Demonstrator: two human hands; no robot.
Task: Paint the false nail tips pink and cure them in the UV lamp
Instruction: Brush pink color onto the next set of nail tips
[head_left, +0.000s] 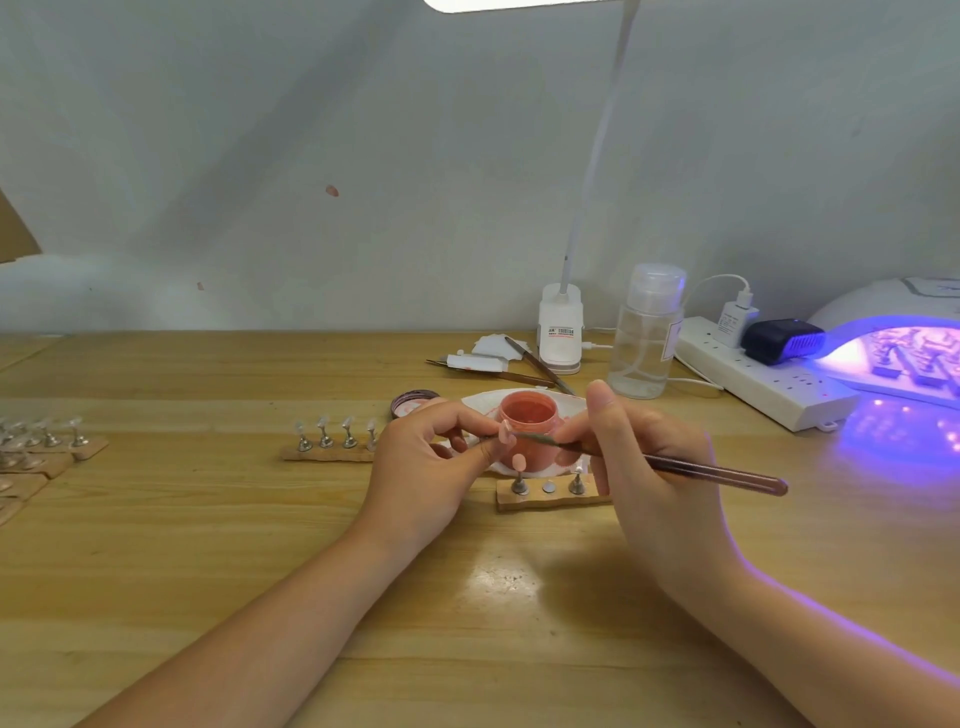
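A: Where's the nail tip (505, 431)?
B: Pinched in the left hand (432, 457), in front of the paint jar (529, 415). The right hand (644, 467) grips the brush (670, 464), its length running right to left, bristles touching the tip

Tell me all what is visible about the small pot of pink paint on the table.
The pot of pink paint is a small round jar, seemingly plastic, standing upright and open on a white dish. Its inside is coated in salmon-pink colour. Its lid seems to lie just left. The left hand and the brush partly cover its lower front.
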